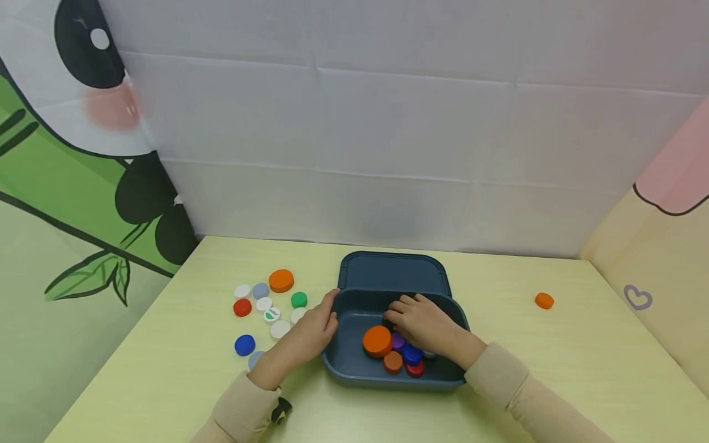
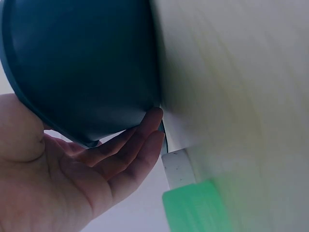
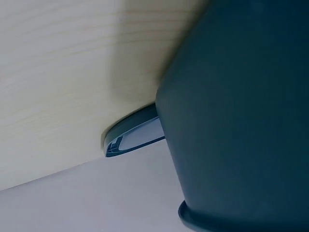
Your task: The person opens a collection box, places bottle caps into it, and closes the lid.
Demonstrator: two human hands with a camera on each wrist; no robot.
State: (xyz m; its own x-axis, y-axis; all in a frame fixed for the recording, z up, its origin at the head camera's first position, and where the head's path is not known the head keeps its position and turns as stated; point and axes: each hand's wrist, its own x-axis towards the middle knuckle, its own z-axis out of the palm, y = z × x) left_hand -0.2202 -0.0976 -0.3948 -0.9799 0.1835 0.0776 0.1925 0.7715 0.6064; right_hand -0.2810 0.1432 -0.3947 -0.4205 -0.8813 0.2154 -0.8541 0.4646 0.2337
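The left hand (image 1: 310, 332) gripped the left rim of the blue box (image 1: 350, 332) — likely good steadying while the right hand (image 1: 425, 325) was inside, over loose caps (image 1: 377, 341). Whether its fingers pinched anything could not be told; a light touch seemed best.

Left hand (image 1: 307, 335) gripped the left side of the box (image 1: 388, 383), thumb base (image 2: 19, 133) at its rim, fingers (image 2: 142, 162) against its outer wall; left forearm (image 1: 246, 403) slanted in from near-left. Right hand (image 1: 426, 323) was inside the box, back up, fingertips partly hidden, hold unclear; right wrist (image 1: 469, 351) crossed its right rim.
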